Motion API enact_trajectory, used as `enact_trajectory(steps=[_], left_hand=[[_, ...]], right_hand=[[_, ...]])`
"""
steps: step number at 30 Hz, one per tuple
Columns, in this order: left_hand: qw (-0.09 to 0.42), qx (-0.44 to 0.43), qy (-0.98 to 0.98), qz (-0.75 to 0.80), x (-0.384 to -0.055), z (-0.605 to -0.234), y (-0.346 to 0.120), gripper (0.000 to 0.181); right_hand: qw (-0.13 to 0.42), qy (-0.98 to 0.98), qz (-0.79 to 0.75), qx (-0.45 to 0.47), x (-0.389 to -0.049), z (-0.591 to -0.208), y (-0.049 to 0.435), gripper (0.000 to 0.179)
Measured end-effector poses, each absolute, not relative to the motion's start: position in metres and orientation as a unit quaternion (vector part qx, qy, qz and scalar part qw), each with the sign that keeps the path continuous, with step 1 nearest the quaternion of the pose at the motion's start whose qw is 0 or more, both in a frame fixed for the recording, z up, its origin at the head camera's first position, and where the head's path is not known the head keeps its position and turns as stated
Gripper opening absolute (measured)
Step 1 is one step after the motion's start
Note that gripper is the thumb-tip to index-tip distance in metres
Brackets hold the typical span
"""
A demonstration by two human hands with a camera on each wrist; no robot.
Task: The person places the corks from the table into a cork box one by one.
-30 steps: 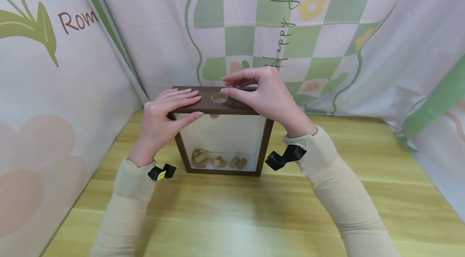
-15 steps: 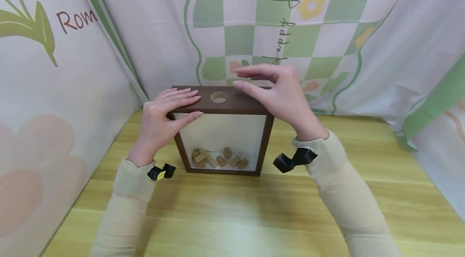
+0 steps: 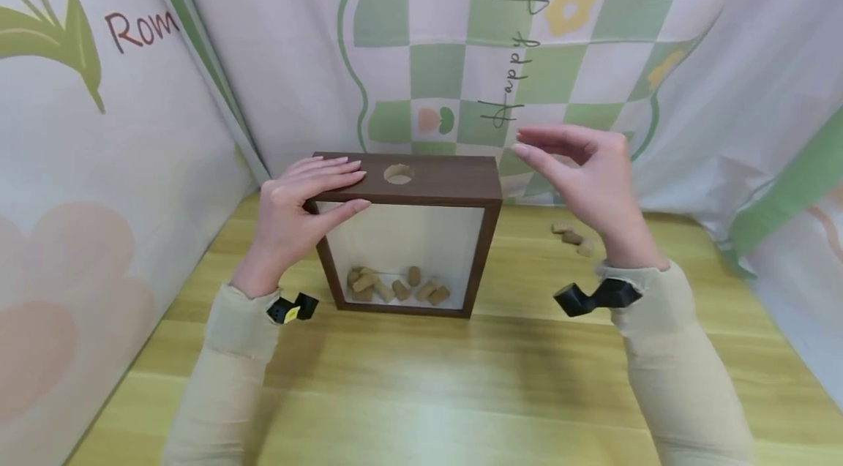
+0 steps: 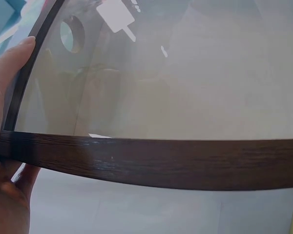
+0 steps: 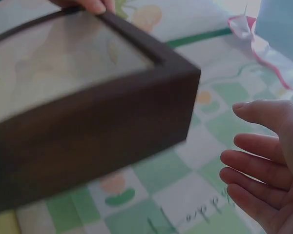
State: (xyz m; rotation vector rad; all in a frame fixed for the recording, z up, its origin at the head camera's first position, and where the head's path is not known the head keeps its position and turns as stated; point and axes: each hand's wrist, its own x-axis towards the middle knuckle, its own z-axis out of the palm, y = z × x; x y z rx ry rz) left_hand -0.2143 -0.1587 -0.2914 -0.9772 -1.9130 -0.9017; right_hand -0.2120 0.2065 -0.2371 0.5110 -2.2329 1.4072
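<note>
A dark brown wooden shadow box (image 3: 486, 232) with a clear front stands upright on the table. Its top has a round hole (image 3: 399, 174). Several small tan corks (image 3: 364, 283) lie along the bottom inside. My left hand (image 3: 299, 206) holds the box's top left corner, fingers laid over the top and thumb over the front edge; the left wrist view shows the thumb on the frame (image 4: 151, 161). To the right of the box my right hand (image 3: 586, 177) is in the air, fingers loosely bent with nothing between them. Several loose corks (image 3: 571, 237) lie on the table below it.
The wood-grain table (image 3: 421, 393) extends in front of and beside the box. A white and green checkered curtain (image 3: 448, 27) hangs close behind, and another printed curtain (image 3: 99, 195) hangs along the left side.
My right hand has moved right, from beside the hole to past the box, uncovering the corks on the table. One cork inside has shifted. The left hand stays on the corner.
</note>
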Motion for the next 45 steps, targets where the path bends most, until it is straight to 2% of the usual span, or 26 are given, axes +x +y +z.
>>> enact_trajectory(steps=[15,23,36,45], left_hand=[[0.4,-0.384,-0.756,-0.349,-0.215,-0.29,-0.16,0.041],[0.39,-0.381,-0.76,-0.354,-0.216,-0.291,-0.16,0.04],[0.388,-0.38,-0.758,-0.361,-0.215,-0.292,-0.16,0.04],[0.388,-0.383,-0.758,-0.358,-0.216,-0.291,-0.16,0.039]], right_hand=[[0.162,-0.889,0.427,0.036,-0.246,-0.293,0.31,0.053],[0.087,-0.913,0.398,-0.015,-0.264,-0.34,0.349,0.073],[0.005,-0.918,0.395,-0.034,-0.271,-0.413,0.386,0.069],[-0.006,-0.91,0.414,-0.034,-0.271,-0.431,0.393,0.069]])
